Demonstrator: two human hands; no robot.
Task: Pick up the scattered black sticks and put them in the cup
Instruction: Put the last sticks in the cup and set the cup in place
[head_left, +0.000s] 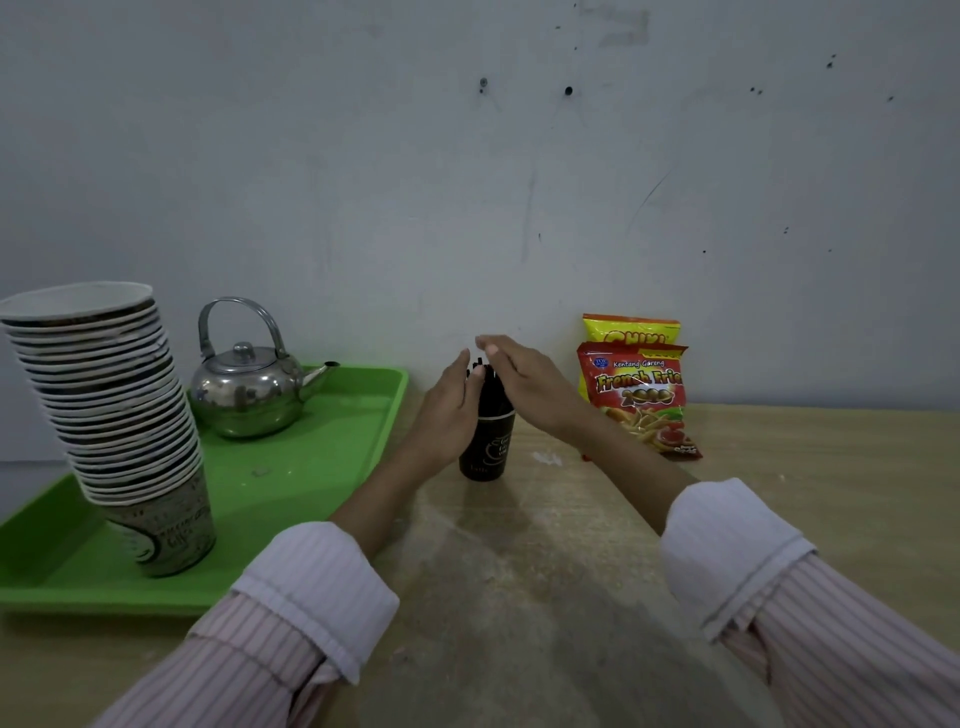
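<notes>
Leftmost, stacked paper cups (104, 395) and steel kettle (244, 389) on green tray (291, 467). Mid-tabletop (519, 551), left hand (449, 410), grip open, fingers straight, beside black sticks (485, 389) standing in dark cup (485, 447). Right hand (524, 384), grip open, flat against stick tops. Rightmost, two snack bags (639, 400).

Pale pink, finely striped shirt sleeves (249, 660) end in cuffs, left cuff (317, 587) and right cuff (727, 551), turned back to plain white lining; forearms (376, 496), left hand (449, 410) and right hand (524, 387) are uncovered.
</notes>
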